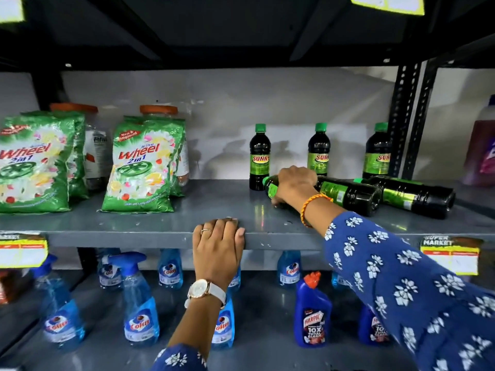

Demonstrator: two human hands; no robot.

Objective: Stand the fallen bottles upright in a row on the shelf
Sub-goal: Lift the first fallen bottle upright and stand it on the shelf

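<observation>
Presently my right hand grips the nearer fallen bottle at its neck; my left hand curls over the shelf edge.

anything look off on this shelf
Two Sunny bottles lie on their sides at the right of the grey shelf: the nearer fallen bottle, gripped near its neck by the right hand, and the farther fallen bottle. Three upright bottles stand behind. The left hand holds the shelf's edge. No spill shows.

Three dark green-capped plastic bottles stand upright on the grey metal shelf; in front, caps left, lie the nearer fallen bottle, which I'm gripping, and the farther fallen bottle.
</observation>
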